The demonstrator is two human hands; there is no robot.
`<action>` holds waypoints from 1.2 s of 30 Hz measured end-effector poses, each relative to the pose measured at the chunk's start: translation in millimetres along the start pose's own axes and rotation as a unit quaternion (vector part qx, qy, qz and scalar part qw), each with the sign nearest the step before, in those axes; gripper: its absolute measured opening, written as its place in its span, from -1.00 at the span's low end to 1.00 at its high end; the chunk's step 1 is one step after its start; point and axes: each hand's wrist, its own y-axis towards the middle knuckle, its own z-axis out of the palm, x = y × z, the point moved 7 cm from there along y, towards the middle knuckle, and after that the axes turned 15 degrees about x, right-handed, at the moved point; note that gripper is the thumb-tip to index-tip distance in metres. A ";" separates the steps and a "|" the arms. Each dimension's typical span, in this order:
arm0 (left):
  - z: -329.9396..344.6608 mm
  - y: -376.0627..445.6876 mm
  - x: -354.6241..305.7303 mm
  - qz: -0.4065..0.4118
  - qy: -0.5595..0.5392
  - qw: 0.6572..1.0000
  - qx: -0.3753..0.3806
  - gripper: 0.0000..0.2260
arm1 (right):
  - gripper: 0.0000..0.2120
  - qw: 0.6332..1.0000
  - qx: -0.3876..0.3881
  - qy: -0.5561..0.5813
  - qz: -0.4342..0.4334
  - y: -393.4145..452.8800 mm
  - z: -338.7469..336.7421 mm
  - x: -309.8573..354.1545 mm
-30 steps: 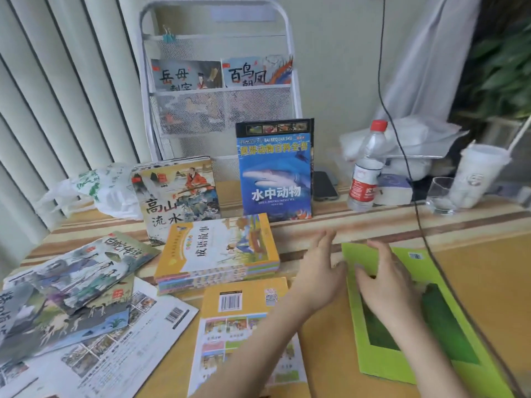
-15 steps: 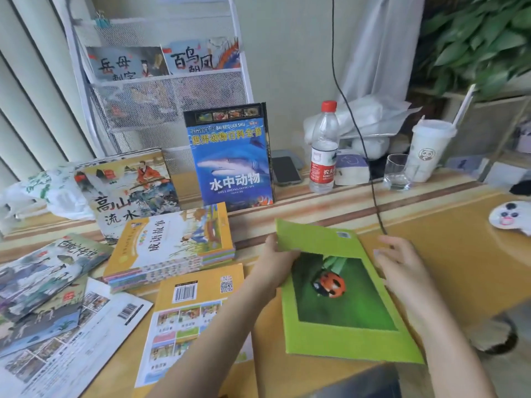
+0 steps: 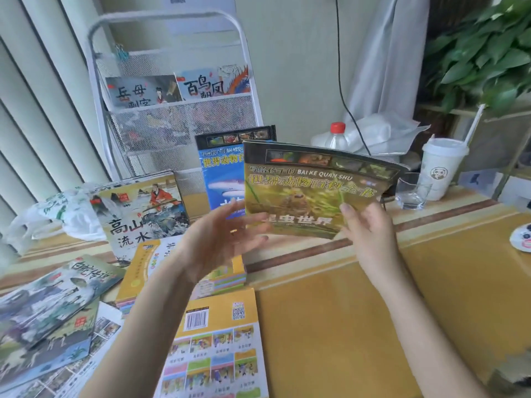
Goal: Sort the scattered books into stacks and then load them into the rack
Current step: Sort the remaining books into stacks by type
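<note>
My right hand (image 3: 366,231) grips the lower right corner of a green insect book (image 3: 313,188), held upright in the air with its front cover toward me. My left hand (image 3: 221,239) is open at the book's lower left edge, fingers spread against it. Right behind stands a blue shark book (image 3: 221,170), leaning at the foot of the white mesh rack (image 3: 178,130), which holds two books in its upper pocket. A stack of yellow books (image 3: 143,271) and a face-down yellow book (image 3: 218,343) lie in front of me. Several grey-green picture books (image 3: 54,294) lie scattered at the left.
A painted-cover book (image 3: 140,214) leans beside the rack. A white plastic bag (image 3: 57,216) sits at the left. At the back right stand a water bottle (image 3: 334,137), a glass (image 3: 409,191) and a cup with a straw (image 3: 441,168). A black cable (image 3: 343,90) hangs down there.
The green book has been lifted off the table and turned over, so its front cover now faces me upright. My view has shifted to the right and up.
</note>
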 end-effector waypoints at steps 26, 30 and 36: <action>-175.1 61.4 -47.4 -0.099 0.693 0.659 -0.274 -0.80 | -0.65 0.947 0.019 -0.321 -0.004 141.0 146.3 -38.2; -157.7 34.0 -42.6 -0.083 0.709 0.639 -0.287 -0.79 | -0.70 0.944 0.150 -0.276 -0.106 89.3 190.8 -5.2; -144.9 -67.4 -37.4 0.034 0.659 0.655 -0.370 -0.80 | -0.54 0.865 0.462 -0.192 0.036 28.5 252.1 -38.8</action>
